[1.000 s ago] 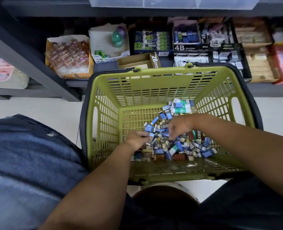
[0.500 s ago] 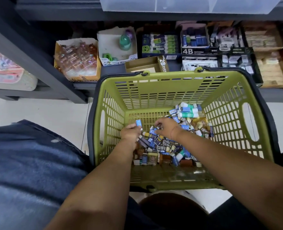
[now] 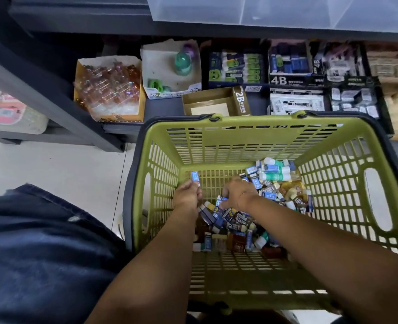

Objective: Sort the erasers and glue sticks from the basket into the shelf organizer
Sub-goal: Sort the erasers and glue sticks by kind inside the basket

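A green basket stands on the floor before the shelf organizer. A heap of small erasers in blue and brown sleeves fills its bottom, with white-and-green glue sticks at the far right. My left hand pinches a blue eraser lifted above the heap near the basket's left wall. My right hand reaches down into the pile and pinches another blue eraser between thumb and fingers.
On the shelf sit an open 2B box, a 4B box, a glue stick box, a white box with green items and a yellow box of clear packets. A clear bin hangs above. My denim-clad knee is left.
My left hand has risen out of the heap with a blue eraser. My right hand has shifted left across the pile and picked up another. The view moved closer to the shelf.
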Motion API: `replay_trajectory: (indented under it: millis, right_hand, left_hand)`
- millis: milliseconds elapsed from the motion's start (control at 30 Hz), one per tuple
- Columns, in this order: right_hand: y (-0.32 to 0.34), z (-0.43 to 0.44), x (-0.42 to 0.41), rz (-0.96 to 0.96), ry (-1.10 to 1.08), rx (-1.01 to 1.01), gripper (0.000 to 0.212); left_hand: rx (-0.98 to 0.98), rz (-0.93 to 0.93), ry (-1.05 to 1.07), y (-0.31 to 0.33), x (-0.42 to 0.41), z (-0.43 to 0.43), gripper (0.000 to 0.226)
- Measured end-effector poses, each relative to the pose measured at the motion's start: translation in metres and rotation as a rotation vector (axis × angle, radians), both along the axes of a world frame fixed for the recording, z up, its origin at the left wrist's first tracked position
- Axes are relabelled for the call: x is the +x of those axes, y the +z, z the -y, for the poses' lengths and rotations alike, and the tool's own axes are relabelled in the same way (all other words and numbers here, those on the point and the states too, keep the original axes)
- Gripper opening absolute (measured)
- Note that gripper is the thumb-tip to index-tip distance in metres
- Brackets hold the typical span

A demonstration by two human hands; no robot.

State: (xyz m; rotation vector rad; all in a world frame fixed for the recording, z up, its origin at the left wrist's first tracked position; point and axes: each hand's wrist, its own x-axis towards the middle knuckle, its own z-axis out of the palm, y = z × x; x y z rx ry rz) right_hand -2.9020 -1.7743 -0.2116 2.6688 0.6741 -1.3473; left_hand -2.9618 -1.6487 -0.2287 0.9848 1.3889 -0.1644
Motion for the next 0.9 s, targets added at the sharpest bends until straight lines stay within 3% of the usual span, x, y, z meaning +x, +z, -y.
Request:
replay_trajectory:
  millis: [133, 267, 433, 500, 633, 767, 900]
  right_hand:
    - [-0.006, 0.000, 0.000, 0.040, 0.075, -0.031, 0.055]
    - [-0.012, 0.001, -0.002, 0.147, 0.019, 0.068, 0.039]
    - [-0.011, -0.001, 0.001, 0.174, -0.305, 0.213, 0.033]
    - [-0.013, -0.009, 0.007, 0.145, -0.505, 0.288, 0.034]
    - [-0.019, -0.034, 0.015, 0.054, -0.788, 0.407, 0.036]
    - [-0.031, -0.054, 0.015, 0.002, -0.855, 0.436, 0.024]
    - [-0.033, -0.052, 0.017, -0.073, -0.754, 0.503, 0.021]
  left_hand:
    - [0.076, -0.023, -0.017, -0.005, 0.006, -0.001, 0.022]
    - [0.145, 0.000, -0.004, -0.011, 0.008, 0.003, 0.020]
    - [0.114, -0.007, 0.172, -0.002, 0.004, 0.016, 0.020]
    - [0.047, 0.004, 0.215, -0.002, 0.004, 0.015, 0.013]
    - [-0.090, 0.007, 0.256, -0.005, 0.001, 0.009, 0.021]
    - [-0.122, 0.053, 0.237, -0.003, 0.002, 0.014, 0.026]
    - [-0.161, 0.085, 0.203, 0.000, 0.001, 0.015, 0.023]
